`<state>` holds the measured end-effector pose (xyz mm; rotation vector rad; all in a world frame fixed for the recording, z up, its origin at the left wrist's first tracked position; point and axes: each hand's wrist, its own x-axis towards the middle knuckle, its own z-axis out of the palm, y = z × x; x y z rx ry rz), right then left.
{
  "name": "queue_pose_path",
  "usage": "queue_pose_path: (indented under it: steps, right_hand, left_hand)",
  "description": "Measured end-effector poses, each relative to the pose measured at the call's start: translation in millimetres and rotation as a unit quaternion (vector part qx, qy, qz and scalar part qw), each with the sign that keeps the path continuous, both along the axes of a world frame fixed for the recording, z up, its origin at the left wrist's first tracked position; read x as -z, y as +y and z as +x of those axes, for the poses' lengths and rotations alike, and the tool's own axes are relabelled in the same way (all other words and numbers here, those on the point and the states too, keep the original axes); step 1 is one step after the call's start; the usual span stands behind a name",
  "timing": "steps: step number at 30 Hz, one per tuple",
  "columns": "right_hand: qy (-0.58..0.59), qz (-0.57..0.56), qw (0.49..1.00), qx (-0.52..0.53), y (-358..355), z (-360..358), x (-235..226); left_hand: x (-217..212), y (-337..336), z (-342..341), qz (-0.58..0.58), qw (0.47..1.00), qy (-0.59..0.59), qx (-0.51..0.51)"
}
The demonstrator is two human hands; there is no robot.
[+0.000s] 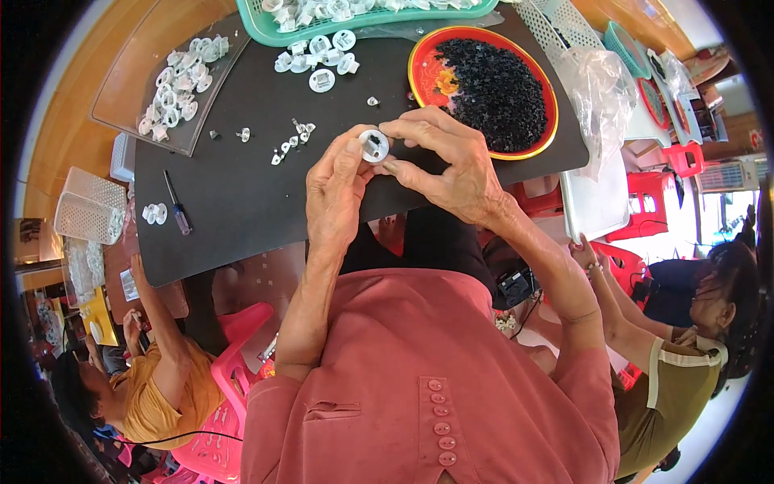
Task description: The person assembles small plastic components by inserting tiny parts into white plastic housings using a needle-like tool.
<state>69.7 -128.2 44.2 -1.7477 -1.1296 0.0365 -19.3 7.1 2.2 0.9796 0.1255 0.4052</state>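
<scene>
Near the table's front edge, my left hand (337,185) pinches a small round white plastic part (373,139) between thumb and fingers. Its open face is turned up, and something black sits inside it. From the other side my right hand (451,165) curls in, thumb and forefinger at the part's right rim. Whether a tiny piece lies between those fingertips is hidden. Several small white pieces (303,129) are scattered just left of my hands. To the right, a red and yellow round tray (417,71) holds a heap of small black pieces (504,101).
Similar white parts fill a green basket (266,31) and a clear bin (121,97); others (322,80) lie loose between them. A screwdriver (181,216) rests on the dark table (234,206) at left. One person (173,371) sits at left, another (669,387) at right.
</scene>
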Motion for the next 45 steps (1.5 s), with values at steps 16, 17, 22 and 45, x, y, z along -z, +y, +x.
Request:
queue_pose_path:
  steps: [16, 17, 22, 45]
  right_hand:
    - [-0.116, 0.007, 0.993, 0.007, 18.8, -1.7, 7.7]
    - [-0.125, 0.032, 0.992, 0.002, 18.9, -2.2, 9.7]
    - [0.051, 0.049, 0.995, 0.065, 12.5, -24.1, 22.6]
    - [0.083, 0.093, 0.992, 0.024, 10.9, -19.8, 32.6]
  left_hand:
    - [3.8, 9.8, -1.6, -0.1, 0.995, 0.02, 0.016]
    - [3.6, 10.3, -1.6, -0.125, 0.992, -0.002, 0.028]
    - [-12.4, 30.5, -7.4, -0.01, 0.999, 0.025, -0.031]
    - [-18.0, 119.0, 76.6, 0.731, 0.672, 0.061, -0.101]
